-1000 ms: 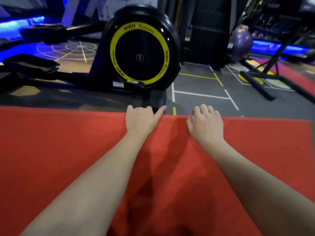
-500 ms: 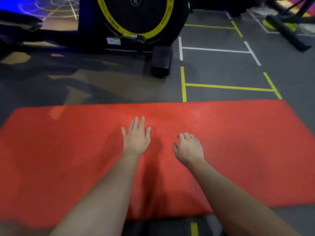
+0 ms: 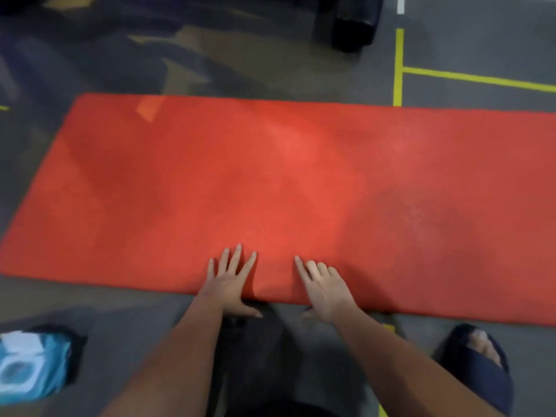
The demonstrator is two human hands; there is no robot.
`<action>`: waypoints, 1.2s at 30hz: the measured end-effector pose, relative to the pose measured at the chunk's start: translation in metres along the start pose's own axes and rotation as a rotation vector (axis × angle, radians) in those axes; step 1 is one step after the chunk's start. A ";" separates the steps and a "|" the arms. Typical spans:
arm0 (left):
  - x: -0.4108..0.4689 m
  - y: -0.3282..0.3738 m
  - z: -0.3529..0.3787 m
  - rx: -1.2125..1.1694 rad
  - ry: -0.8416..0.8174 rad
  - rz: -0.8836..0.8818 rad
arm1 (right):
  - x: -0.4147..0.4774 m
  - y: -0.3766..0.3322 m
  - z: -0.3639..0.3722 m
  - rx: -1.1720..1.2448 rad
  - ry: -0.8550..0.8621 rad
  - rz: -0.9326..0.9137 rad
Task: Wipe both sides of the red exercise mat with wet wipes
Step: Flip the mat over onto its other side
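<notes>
Underfoot, the dark grey rubber gym floor (image 3: 301, 79) carried yellow tape lines (image 3: 398, 67) at upper right and a short white line (image 3: 400, 3) at the top edge, with the black base of a machine (image 3: 355, 22) standing beyond the mat. The flat red rectangular exercise mat (image 3: 301, 182) lay fully unrolled on this floor, its long axis running left to right across the view and its right end passing out of frame. Both hands were released and held nothing: the left hand (image 3: 230, 281) lay palm-down with fingers spread over the near long edge, and the right hand (image 3: 323, 285) rested just beside it, fingers loosely curled. A blue and white wet wipe pack (image 3: 30, 365) lay on the floor at lower left, well apart from the mat. A foot in a dark slipper (image 3: 478, 365) stood at lower right.
</notes>
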State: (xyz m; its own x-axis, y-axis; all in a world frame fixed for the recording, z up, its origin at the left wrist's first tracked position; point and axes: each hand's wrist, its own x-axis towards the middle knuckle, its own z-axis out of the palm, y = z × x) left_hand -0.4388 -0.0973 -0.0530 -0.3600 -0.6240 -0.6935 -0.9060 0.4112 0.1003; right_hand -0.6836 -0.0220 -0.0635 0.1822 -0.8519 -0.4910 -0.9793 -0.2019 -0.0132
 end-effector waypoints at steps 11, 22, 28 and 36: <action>-0.001 -0.018 0.002 -0.037 0.332 -0.315 | 0.003 0.061 -0.017 -0.082 0.173 0.250; 0.029 0.058 -0.012 -0.133 0.380 -0.282 | -0.048 0.132 -0.061 -0.247 0.229 0.258; 0.035 0.156 -0.029 -0.110 0.360 -0.143 | -0.127 0.193 -0.050 -0.224 0.252 0.409; 0.050 0.269 -0.063 0.048 0.241 0.092 | -0.203 0.233 0.005 -0.067 -0.047 0.726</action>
State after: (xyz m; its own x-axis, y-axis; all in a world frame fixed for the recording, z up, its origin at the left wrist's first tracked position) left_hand -0.7145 -0.0593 -0.0159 -0.4880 -0.7205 -0.4926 -0.8577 0.5006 0.1173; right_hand -0.9495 0.1061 0.0288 -0.5165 -0.7611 -0.3924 -0.8442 0.3756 0.3824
